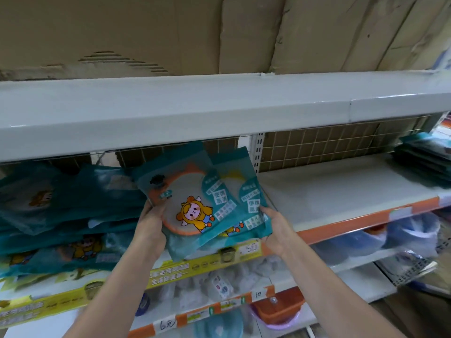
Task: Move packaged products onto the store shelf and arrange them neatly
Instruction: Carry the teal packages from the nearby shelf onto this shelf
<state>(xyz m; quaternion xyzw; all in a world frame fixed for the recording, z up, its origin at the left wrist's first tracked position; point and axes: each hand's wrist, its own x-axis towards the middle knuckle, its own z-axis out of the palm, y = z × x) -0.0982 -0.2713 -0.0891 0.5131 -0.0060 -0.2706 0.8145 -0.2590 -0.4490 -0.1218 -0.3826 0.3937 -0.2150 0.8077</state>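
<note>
While the left hand (149,224) grips the teal packets (195,203), the right hand (275,228) clasps their opposite edge.

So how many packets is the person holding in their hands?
2 that show: the front teal packet with the orange cartoon character, and a second packet tucked behind it to the right. Left hand and right hand grip them together; more may hide behind.

price tag (258,294) "10", price tag (167,324) "6元"
</note>
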